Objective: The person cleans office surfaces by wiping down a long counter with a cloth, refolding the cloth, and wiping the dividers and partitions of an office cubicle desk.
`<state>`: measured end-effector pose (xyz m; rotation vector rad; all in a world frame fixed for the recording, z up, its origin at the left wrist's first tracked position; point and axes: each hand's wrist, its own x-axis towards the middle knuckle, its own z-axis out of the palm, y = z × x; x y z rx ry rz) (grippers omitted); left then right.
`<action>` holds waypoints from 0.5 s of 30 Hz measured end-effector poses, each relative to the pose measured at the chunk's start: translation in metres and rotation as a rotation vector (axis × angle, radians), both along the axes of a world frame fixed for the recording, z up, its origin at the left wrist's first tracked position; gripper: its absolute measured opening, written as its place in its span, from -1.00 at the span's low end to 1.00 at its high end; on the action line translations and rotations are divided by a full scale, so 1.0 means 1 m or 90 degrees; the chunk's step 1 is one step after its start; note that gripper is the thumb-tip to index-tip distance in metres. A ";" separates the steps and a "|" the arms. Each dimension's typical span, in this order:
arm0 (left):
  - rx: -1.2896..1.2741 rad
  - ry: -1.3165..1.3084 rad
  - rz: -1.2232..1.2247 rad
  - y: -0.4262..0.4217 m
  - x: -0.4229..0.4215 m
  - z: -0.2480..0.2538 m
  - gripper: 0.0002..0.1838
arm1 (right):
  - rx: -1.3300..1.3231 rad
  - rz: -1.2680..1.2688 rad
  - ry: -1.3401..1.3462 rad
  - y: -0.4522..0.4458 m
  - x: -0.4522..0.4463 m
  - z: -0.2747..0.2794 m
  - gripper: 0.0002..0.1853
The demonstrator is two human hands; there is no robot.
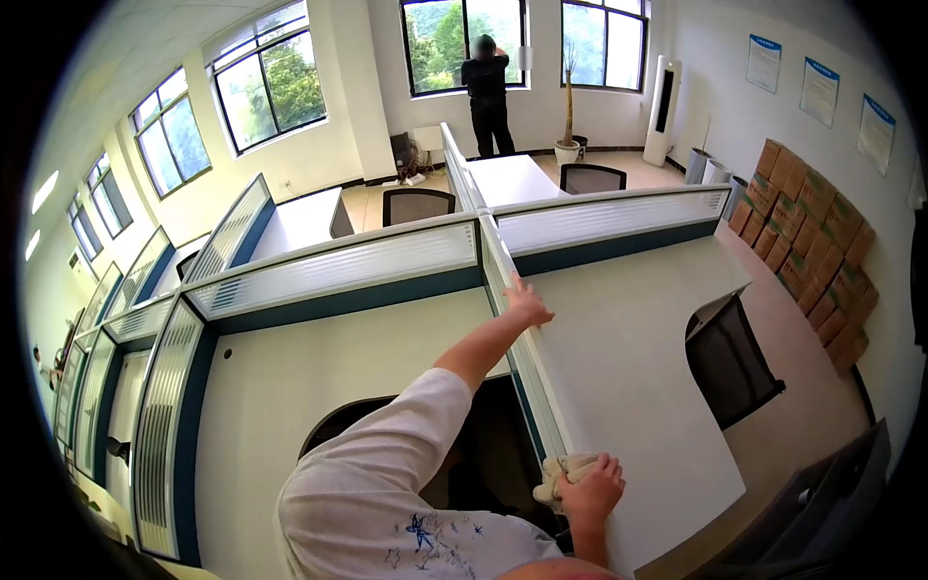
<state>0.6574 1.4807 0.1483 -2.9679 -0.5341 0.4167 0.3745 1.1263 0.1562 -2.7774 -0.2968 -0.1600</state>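
My right hand (592,486) is closed around a bunched beige cloth (561,476), pressed against the near end of the partition (537,387) between two desks. Farther along that divider, my left hand (528,304) rests on the top rail with its fingers apart and nothing in them. The left arm reaches forward over the left desk (280,387). On the other side of the rail lies the right desk (638,319), white and wide. Part of the cloth is hidden under my right fingers.
A mesh chair (735,360) stands at the right desk. Stacked cardboard boxes (807,242) line the right wall. Frosted panels (609,220) cross ahead of both desks. Beyond them, a person in dark clothes (488,97) stands at a window, near a potted plant (567,150).
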 end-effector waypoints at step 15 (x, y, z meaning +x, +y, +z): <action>0.003 0.009 0.016 -0.001 -0.002 0.003 -0.24 | 0.008 0.030 0.012 0.009 0.008 -0.005 -0.20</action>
